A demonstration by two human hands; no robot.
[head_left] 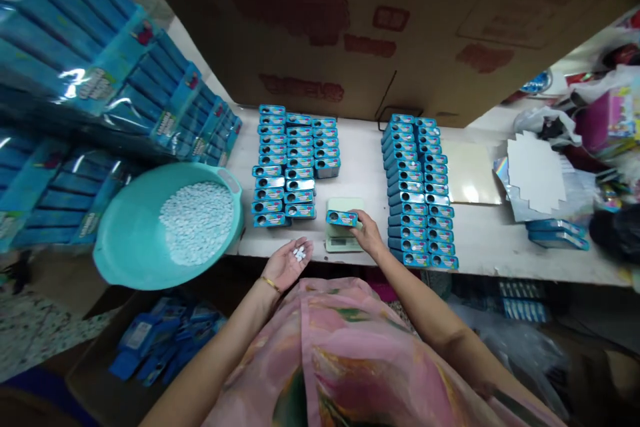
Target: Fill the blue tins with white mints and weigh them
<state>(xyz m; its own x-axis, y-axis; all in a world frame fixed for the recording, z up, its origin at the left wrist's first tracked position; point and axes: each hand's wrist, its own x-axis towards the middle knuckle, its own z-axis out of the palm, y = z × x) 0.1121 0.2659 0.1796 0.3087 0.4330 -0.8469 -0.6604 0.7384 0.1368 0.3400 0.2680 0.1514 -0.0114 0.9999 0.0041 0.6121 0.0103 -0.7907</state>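
Palm up at the table's front edge, my left hand holds a few small white tablets in its cupped palm. My right hand has its fingers around the right end of a small blue tin with a dark round opening. That tin is over a pale green kitchen scale; whether it rests on the plate or is just above it I cannot tell. To the left, a turquoise tub contains a heap of the same white tablets.
Rows of blue tins stand left of the scale, and two long columns of tins stand to its right. A large cardboard box walls off the back. Wrapped blue packs are stacked high at left. White card lies at right.
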